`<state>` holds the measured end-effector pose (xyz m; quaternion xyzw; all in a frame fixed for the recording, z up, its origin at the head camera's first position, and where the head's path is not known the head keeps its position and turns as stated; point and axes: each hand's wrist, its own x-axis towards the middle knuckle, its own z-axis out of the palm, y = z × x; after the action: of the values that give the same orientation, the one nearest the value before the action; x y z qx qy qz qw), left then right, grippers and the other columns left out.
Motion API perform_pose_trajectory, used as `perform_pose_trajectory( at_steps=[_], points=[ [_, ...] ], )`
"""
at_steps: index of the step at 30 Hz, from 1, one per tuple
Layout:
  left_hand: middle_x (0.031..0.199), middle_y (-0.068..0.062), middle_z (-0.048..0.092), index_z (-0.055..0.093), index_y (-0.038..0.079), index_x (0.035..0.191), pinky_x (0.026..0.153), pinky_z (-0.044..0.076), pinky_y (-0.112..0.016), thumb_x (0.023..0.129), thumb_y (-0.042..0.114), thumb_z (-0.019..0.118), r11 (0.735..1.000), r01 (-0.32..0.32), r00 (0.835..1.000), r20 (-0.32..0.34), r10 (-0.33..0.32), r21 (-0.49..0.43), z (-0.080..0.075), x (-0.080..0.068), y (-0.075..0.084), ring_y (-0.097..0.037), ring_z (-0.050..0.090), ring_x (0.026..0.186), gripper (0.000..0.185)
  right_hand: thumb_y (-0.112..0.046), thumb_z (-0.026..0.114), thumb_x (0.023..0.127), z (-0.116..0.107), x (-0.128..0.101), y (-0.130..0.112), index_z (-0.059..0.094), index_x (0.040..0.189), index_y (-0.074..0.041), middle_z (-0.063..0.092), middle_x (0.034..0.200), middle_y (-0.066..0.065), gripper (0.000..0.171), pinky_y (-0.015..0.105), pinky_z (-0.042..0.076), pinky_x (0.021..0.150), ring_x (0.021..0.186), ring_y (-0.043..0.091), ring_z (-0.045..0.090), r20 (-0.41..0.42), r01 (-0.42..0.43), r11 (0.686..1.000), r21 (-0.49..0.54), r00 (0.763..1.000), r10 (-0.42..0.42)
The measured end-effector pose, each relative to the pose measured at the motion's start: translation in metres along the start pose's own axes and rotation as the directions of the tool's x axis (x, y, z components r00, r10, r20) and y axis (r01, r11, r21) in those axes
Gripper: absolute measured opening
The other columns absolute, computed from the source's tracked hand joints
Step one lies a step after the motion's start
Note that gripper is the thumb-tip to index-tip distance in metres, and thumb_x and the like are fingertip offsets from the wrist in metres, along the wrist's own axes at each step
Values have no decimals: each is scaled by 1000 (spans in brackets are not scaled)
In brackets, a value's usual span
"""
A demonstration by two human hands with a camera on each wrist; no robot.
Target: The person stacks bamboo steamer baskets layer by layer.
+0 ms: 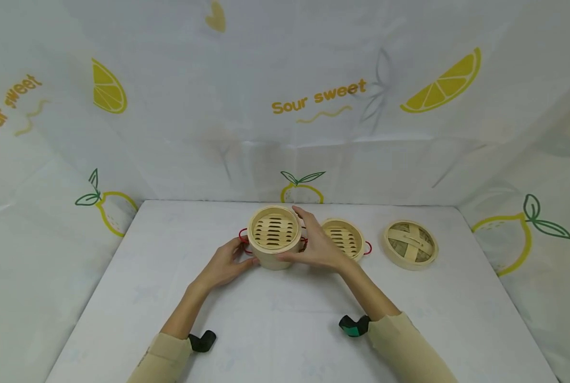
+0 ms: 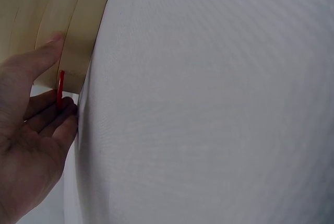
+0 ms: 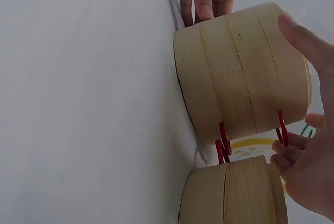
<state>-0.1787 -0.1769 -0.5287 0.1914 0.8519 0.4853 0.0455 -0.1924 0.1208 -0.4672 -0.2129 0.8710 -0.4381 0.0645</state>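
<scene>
White cloth printed with yellow lemons and the words "Sour sweet" lines the walls around a pale table (image 1: 285, 330) seen from above.

Near the far middle of the table stands a stack of two round, light-wood bamboo steamer tiers (image 1: 274, 236) with thin red wire loop handles (image 3: 223, 141) at their sides; the top tier is open and shows its slatted floor. Just to the right, close beside the stack, sits a single round bamboo steamer tier (image 1: 344, 239) with the same red handles. Further right, apart from both, a round woven bamboo lid (image 1: 411, 244) lies flat.

Risk, as a judgement: the upper tier only rests on the lower one, so an uneven pull from one side could make it slip or tip the stack. The red handles of the stack and the neighbouring tier lie very close, perhaps touching, and could snag and drag the neighbour along.

Left hand (image 1: 227, 263): fingers loosely spread and fairly straight, thumb pressed flat on the stack's left wall, fingertips at the red handle by the base. It does not wrap the stack.

Right hand (image 1: 317, 244): opened wide, cupping the stack's right wall, thumb on the front side, a finger up at the rim, lower fingers beside a red handle.
</scene>
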Motion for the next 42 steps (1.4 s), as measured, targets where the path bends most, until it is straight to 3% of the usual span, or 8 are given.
perform_pose_trajectory(
  at_steps=[8, 12, 26, 34, 42],
  points=[
    [155, -20, 62, 55, -1, 153, 125, 50, -47, 96, 21, 85, 1000, 17, 1000, 13, -17, 7, -1, 0, -1, -37, 56, 151, 68, -51, 98, 76, -14, -13, 6, 21, 173, -21, 28, 177, 14, 128, 68, 38, 131, 162, 39, 36, -40, -21, 998, -65, 999, 18],
    [155, -19, 62, 55, 0, 153, 126, 49, -44, 96, 20, 86, 1000, 30, 999, 15, -30, -3, -1, 0, -2, -35, 55, 152, 68, -50, 98, 77, -18, -18, 13, 23, 172, -23, 28, 178, 13, 124, 70, 36, 131, 165, 40, 32, -56, -26, 998, -61, 998, 22],
    [155, -21, 62, 55, -2, 152, 125, 51, -48, 96, 20, 86, 1000, 3, 1000, 12, -3, 2, -2, 2, -4, -38, 55, 151, 68, -40, 98, 78, -30, -28, 34, 37, 167, -11, 36, 174, 18, 112, 71, 37, 130, 161, 42, 38, -144, 33, 992, -125, 988, -51],
    [154, -22, 62, 55, -3, 152, 124, 51, -48, 96, 19, 86, 1000, 0, 1000, 8, 0, 7, -2, 2, -2, -39, 56, 151, 67, -47, 98, 75, -40, -33, 45, 40, 166, -9, 39, 173, 17, 114, 72, 38, 129, 161, 42, 38, -189, -33, 977, -209, 982, -7],
    [156, -23, 61, 55, -3, 152, 123, 52, -48, 97, 20, 85, 1000, 3, 1000, 9, -3, 8, -1, 2, -4, -40, 55, 152, 68, -48, 98, 74, -47, -40, 57, 40, 165, -8, 38, 173, 21, 115, 73, 36, 129, 161, 46, 36, -194, -82, 970, -230, 980, 37]
  ],
)
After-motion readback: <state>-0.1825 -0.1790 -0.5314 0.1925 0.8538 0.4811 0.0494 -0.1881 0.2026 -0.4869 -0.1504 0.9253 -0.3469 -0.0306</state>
